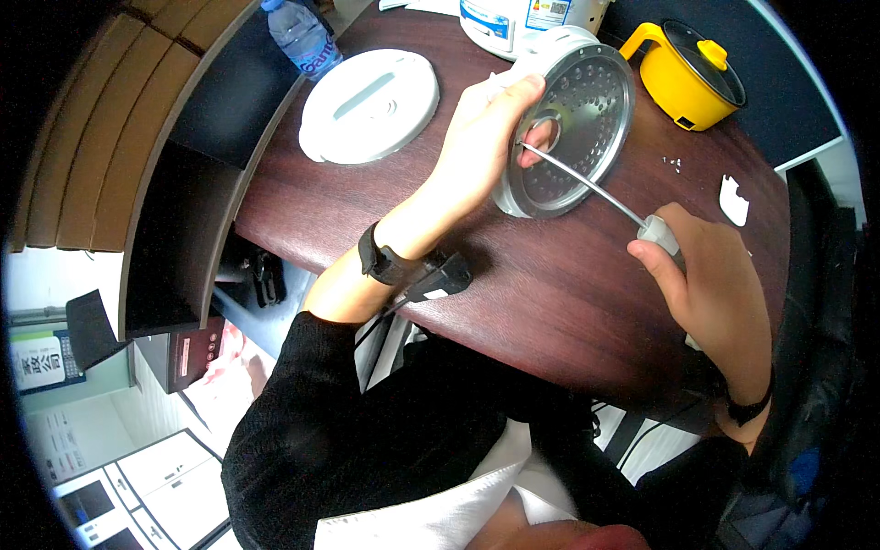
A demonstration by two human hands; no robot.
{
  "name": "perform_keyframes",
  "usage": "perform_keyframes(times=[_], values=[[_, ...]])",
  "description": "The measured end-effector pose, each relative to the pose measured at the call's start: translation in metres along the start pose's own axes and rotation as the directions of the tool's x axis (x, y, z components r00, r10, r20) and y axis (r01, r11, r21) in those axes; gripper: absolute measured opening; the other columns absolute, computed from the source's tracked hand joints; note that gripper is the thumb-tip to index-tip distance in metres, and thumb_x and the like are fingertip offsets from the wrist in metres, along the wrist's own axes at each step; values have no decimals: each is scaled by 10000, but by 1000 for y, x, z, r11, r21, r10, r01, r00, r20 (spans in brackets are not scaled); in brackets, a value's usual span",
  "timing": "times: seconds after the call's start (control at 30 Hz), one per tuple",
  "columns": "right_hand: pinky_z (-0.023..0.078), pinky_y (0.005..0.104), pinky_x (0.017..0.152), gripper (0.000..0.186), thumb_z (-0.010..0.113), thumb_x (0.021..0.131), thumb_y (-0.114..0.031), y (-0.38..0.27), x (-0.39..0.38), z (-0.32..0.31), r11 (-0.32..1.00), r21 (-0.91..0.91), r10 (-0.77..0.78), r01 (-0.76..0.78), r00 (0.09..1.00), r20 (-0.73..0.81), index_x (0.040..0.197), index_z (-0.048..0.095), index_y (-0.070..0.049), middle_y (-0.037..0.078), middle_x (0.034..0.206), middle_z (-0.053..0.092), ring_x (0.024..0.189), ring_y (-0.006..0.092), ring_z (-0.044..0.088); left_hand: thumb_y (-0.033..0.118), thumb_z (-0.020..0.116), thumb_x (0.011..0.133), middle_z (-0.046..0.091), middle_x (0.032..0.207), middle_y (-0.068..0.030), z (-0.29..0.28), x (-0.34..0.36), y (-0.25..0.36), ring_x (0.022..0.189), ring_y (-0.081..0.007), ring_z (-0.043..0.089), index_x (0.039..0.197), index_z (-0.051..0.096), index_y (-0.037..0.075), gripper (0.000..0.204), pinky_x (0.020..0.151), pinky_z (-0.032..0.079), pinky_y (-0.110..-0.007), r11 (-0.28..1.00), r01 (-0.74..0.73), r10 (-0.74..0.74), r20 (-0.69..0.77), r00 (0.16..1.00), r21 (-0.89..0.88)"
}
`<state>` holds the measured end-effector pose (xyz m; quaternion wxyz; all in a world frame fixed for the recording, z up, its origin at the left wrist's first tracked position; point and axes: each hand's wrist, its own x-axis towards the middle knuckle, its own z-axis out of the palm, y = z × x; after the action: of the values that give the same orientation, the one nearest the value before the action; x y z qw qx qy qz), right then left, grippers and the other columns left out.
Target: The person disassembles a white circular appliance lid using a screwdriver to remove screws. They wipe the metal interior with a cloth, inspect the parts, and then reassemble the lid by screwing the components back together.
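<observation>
My left hand (469, 151) grips a round rice cooker lid (598, 105) by its edge and holds it tilted up off the table. Its metal inner side, dotted with dimples or holes, faces right, and fingertips show through the ring-shaped opening near its middle. A screwdriver (596, 189) with a pale handle is in my closed right hand (720, 275). Its long shaft points up and left, the tip at the edge of that opening. Whether the tip sits in a screw is too small to tell. Behind the lid stands a white appliance body (522, 23).
A white round cover (371, 108) lies left on the dark wood table (550, 293), near a water bottle (302, 38). Back right stands a yellow electric pot (683, 82). A broken white piece (733, 202) and small white bits (676, 165) lie at right. A black device (445, 278) sits by the front edge.
</observation>
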<state>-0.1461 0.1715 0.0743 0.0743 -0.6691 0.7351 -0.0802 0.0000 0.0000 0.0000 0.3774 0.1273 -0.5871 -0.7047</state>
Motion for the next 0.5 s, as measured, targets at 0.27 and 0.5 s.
perform_keyframes(times=[0.27, 0.5], values=[[438, 425, 541, 233, 636, 808, -284, 1, -1, 9, 986, 144, -67, 87, 988, -140, 789, 579, -59, 154, 661, 591, 636, 361, 587, 368, 468, 899, 393, 545, 12, 2, -2, 7, 461, -57, 350, 831, 498, 72, 305, 430, 247, -198, 998, 1, 1, -42, 999, 56], [405, 403, 569, 239, 620, 822, -269, 2, -2, 6, 952, 305, 10, 4, 999, -44, 732, 593, -49, 147, 648, 576, 623, 354, 551, 254, 411, 947, 458, 579, 17, 0, -3, 4, 490, -49, 409, 824, 533, 53, 266, 458, 323, -199, 1000, 7, -7, -29, 1000, 8]])
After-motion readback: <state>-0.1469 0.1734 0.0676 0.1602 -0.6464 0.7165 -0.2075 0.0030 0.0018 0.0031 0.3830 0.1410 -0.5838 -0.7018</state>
